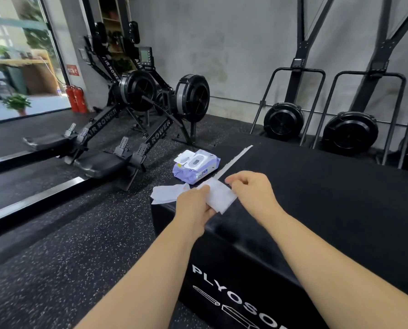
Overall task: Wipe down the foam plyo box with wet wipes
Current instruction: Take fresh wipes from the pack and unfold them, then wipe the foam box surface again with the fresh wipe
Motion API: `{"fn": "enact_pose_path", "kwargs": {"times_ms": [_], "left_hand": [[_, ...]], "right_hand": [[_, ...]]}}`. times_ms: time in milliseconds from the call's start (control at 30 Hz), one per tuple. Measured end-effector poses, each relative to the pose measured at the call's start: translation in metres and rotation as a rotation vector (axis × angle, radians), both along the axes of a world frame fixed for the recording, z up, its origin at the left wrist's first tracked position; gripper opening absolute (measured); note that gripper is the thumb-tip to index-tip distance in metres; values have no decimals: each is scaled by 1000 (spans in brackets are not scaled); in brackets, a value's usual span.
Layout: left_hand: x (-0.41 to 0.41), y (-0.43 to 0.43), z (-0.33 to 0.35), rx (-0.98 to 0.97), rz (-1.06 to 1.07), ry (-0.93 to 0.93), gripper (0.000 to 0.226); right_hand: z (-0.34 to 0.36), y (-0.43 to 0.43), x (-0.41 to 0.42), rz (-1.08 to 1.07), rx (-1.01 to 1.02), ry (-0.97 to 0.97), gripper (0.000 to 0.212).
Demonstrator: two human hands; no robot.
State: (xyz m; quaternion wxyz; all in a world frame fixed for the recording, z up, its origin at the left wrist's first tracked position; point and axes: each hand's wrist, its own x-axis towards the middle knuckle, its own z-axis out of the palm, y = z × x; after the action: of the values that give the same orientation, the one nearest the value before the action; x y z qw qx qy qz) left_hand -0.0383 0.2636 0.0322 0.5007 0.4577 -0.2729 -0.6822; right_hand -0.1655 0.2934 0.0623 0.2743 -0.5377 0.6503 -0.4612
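Both hands work one white wet wipe (pixel 219 195) just above the near-left corner of the black foam plyo box (pixel 317 210). Left hand (pixel 196 207): fingers closed on the wipe's lower-left edge, thumb on top. Right hand (pixel 253 188): thumb and forefinger pinched on the wipe's upper-right corner, remaining fingers curled. Wipe is partly spread between them, still creased, not yet flat on the surface. A second wipe (pixel 168 193), crumpled, lies on the box corner just left of the left hand; cannot tell whether it touches the held one. Key relation: the box top extends from the hands toward the right and away toward the wall, so nearly all unwiped surface lies on the right-hand side, and the right hand is the nearer one to it; the left hand sits at the corner edge. A white strip (pixel 234 162) runs along the box's left edge, away from the hands. Wipes pack (pixel 196 166), lid flipped open, sits on the rubber floor (pixel 67 269) just beyond the box corner, ahead and left of both hands. Judgement: task at its early stage; next move probably needs the wipe flattened and pressed down, then swept rightward
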Motion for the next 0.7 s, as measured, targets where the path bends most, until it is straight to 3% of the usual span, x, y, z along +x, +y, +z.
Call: {"fn": "enact_pose_path", "kwargs": {"times_ms": [33,133,233,333,433,567,700], "left_hand": [[1,-1,-3,6,1,11,28],[4,-5,-10,-2,-29,4,13],[10,-13,-24,-70,-29,-213,15],[23,-20,-45,-265,-20,-727,23],[31,-22,-55,-260,-22,-1079,7],[34,-34,-71,-258,-50,-1323,11],[31,-51,-85,-300,-62,-1420,13]], "right_hand": [[-4,-4,-1,-44,18,2,18],[-18,-17,-2,-5,230,-124,33],[-30,-27,1,-6,280,-127,10],[-47,-37,4,-41,275,99,9],[-61,-42,13,-32,338,403,7],[-79,-54,22,-40,314,601,6],[-93,-70,24,-40,274,784,6]]}}
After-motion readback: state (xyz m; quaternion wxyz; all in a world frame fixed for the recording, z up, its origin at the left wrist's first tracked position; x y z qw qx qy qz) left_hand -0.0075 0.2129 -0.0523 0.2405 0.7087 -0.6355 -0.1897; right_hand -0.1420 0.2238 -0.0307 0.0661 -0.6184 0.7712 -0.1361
